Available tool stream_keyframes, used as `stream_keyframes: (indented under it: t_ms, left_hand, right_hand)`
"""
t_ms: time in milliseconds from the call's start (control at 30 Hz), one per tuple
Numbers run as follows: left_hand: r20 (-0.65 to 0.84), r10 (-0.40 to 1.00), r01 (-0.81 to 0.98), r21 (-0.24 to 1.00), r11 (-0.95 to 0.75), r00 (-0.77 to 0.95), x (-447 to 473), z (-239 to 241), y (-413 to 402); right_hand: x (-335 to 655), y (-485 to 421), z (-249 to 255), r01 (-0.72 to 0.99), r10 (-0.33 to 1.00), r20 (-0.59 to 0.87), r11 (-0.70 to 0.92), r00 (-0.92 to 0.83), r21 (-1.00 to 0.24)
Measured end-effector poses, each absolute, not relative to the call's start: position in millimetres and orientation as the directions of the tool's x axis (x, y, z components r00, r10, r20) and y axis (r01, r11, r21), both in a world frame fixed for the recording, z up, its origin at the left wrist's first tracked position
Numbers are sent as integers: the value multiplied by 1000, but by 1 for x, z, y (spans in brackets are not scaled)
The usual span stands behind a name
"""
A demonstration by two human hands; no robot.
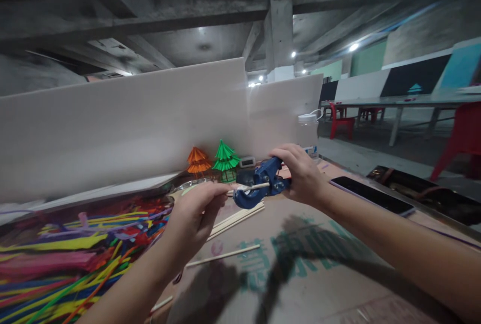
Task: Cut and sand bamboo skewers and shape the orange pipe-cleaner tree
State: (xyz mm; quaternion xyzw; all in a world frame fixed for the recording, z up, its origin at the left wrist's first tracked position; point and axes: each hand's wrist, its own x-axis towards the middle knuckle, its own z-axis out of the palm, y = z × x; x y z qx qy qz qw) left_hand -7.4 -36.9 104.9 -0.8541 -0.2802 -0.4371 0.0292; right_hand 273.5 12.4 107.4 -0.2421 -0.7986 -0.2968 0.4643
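My right hand (303, 174) is wrapped round the handles of a blue pipe cutter (268, 169) with a curved hooked jaw. Between the thumb and fingers of my left hand (195, 209) is pinched one end of a thin pale wooden stick (259, 186). The stick lies across the cutter's jaw; whether the blade touches it I cannot tell. Below the hands, several more wooden sticks (236, 222) lie together on a printed cardboard sheet (319, 284). A single loose stick (225, 255) rests nearer to me.
Colourful pipe cleaners (67, 264) are heaped at left. An orange paper-like tree (198, 160) and a green one (225, 156) stand by the white board (124, 128). At right are a phone (372, 194), a lidded clear jar (308, 131) and a dark bag (424, 193).
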Motion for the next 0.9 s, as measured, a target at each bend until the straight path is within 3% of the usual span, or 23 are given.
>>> stream_keyframes:
  t_ms: [267, 667, 900]
  left_hand:
    - [704, 510, 509, 242, -826, 494, -10, 103, -33]
    - [731, 419, 426, 193, -884, 539, 0, 109, -46]
    - [653, 544, 488, 292, -823, 527, 2, 102, -41]
  right_hand:
    - [273, 10, 109, 671, 95, 889, 693, -447, 264]
    - [282, 5, 114, 674, 36, 877, 656, -479, 341]
    - [287, 13, 106, 669, 157, 841, 686, -518, 284]
